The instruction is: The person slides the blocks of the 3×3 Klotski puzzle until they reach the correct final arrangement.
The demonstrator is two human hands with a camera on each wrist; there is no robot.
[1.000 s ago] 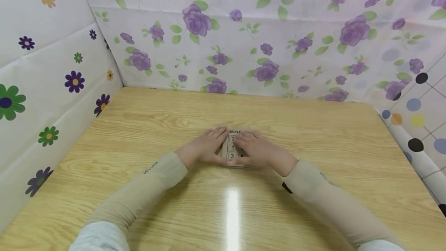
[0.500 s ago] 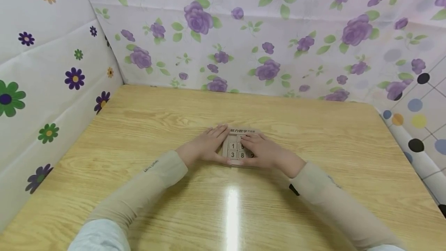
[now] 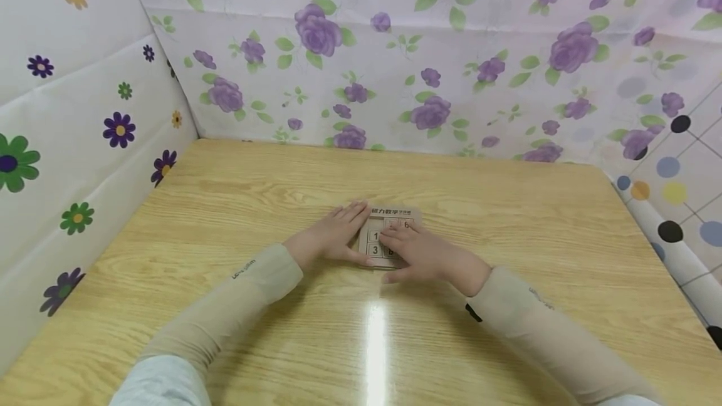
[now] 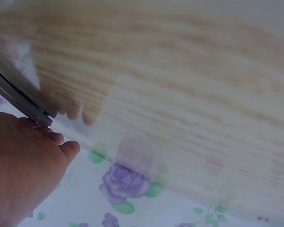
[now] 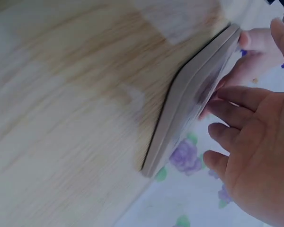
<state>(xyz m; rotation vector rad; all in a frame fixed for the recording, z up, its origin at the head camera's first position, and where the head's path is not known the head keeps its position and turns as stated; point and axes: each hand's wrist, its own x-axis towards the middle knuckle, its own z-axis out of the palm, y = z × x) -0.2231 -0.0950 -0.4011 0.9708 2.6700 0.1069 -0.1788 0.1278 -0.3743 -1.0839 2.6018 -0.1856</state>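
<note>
A wooden number slide puzzle (image 3: 392, 212) lies flat near the middle of the table, dark print along its far edge. Its top left slot holds no tile; tiles 1 (image 3: 375, 236) and 3 (image 3: 375, 250) show below that. My left hand (image 3: 329, 237) rests along the left edge, fingers straight at the far corner and thumb at the near one, bracing the frame. Over the right part lies my right hand (image 3: 425, 255), its fingertips by tile 1 and its thumb held apart near the front edge. It hides several tiles. From the side, the right wrist view shows the puzzle's thick rim (image 5: 180, 94).
The light wood table (image 3: 282, 174) reflects a bright strip of light in front of the puzzle. Flowered cloth (image 3: 350, 80) hangs behind it, and another patterned cloth (image 3: 84, 143) runs down the left side.
Tile 7 has slid right from the top left slot to the top middle. My right hand moved right with it, then back left and nearer, its thumb leaving the frame. The left hand stays put.
</note>
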